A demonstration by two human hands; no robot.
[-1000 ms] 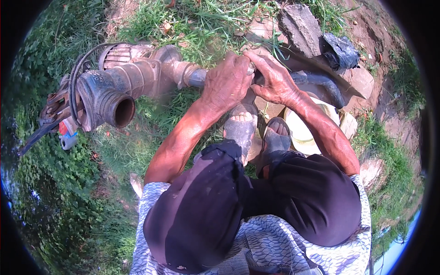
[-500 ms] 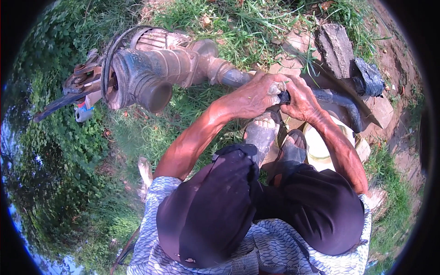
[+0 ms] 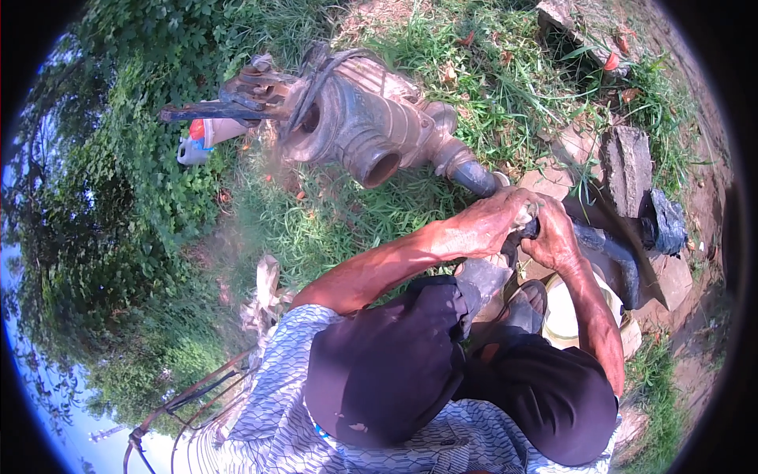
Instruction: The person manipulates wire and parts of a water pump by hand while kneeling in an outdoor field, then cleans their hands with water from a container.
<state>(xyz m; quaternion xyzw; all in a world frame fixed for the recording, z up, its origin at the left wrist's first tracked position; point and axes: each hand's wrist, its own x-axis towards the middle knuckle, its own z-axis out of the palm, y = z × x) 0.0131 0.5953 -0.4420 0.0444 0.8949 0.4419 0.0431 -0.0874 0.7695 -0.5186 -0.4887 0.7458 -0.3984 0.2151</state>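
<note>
Looking down from the wearer's head, nearest are a white shirt (image 3: 276,407) with a dark wavy pattern and two bent knees in dark trousers (image 3: 379,363). Beyond the knees, the feet in dark sandals (image 3: 525,310) are partly shaded. A pale bucket (image 3: 562,306) sits behind the right forearm. Past the feet, the left hand (image 3: 499,221) and right hand (image 3: 553,237) meet, touching, fingers curled. A small dark piece (image 3: 529,229) shows between them, with the right thumb and fingers arched around it; how firmly either hand grasps it cannot be told, because the fingers hide the contact. A black pipe (image 3: 474,178) runs in behind the hands from the left, and a bent black pipe section (image 3: 620,257) shows to their right. Further right are a rough grey block (image 3: 628,170) and crumpled black plastic (image 3: 668,225). Up and left of the hands, a weathered metal pump (image 3: 379,118) lies in grass (image 3: 316,209), its round mouth facing the wearer and a dark bar (image 3: 209,110) jutting left. Beyond the bar's end lies a white and blue container (image 3: 193,152); leafy bushes (image 3: 158,237) fill the far left
</note>
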